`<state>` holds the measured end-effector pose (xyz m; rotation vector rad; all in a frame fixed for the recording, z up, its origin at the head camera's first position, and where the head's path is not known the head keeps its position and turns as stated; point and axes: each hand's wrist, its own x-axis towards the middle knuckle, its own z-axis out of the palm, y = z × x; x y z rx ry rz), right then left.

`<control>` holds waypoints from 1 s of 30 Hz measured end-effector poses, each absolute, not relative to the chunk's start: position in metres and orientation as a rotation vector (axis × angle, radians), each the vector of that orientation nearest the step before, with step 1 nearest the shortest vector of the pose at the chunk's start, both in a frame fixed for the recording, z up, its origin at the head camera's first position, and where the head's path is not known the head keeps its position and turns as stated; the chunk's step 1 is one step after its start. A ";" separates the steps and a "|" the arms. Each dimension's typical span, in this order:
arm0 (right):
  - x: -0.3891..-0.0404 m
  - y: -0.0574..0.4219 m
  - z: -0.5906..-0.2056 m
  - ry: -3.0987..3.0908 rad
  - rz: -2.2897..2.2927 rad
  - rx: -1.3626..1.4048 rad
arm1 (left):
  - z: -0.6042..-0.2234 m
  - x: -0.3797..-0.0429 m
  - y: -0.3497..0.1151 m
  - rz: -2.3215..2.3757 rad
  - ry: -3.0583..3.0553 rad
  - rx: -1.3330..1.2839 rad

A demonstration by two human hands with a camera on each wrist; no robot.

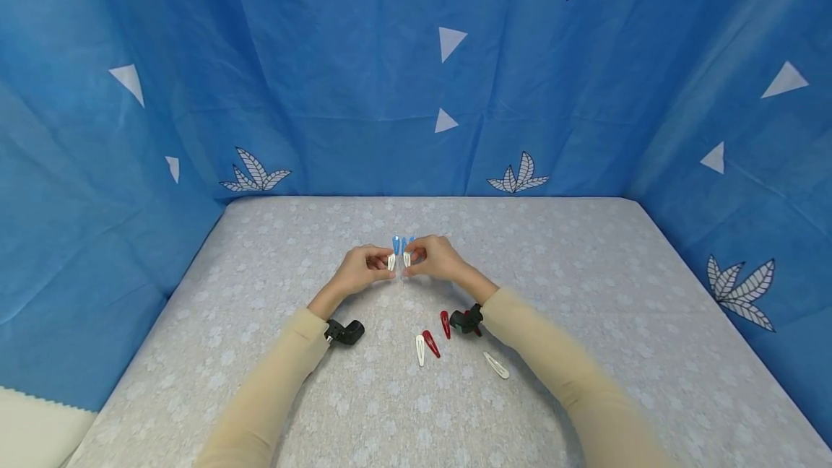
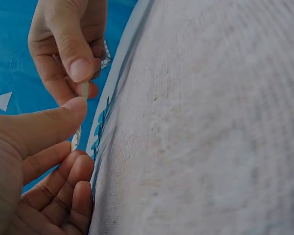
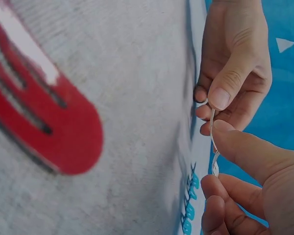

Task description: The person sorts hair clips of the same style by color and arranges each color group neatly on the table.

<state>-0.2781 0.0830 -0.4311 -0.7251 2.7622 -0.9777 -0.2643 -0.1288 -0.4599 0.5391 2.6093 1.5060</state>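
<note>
Pinching narrowly, the left grip holds one white clip and the right grip a second white clip, probably this way because they are thin. Both look slender, with slotted middle. Blue clips are just beyond the grips; red clips lie on the surface, this side of them.

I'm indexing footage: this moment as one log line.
left hand: holds white clip | right hand: holds white clip | table: blue clips, red clips

The grey, flower-patterned tabletop bears a row of blue hair clips; nearer lie red clips and two white clips, one just beside a red one.
</note>
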 end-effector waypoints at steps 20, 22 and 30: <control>-0.277 0.076 -0.441 2.724 -0.945 -0.658 | -0.475 -0.266 -0.125 1.467 2.713 0.645; -0.277 0.076 -0.442 2.725 -0.942 -0.658 | -0.476 -0.266 -0.125 1.434 2.737 0.653; -0.276 0.074 -0.443 2.737 -0.930 -0.670 | -0.477 -0.265 -0.124 1.347 2.786 0.676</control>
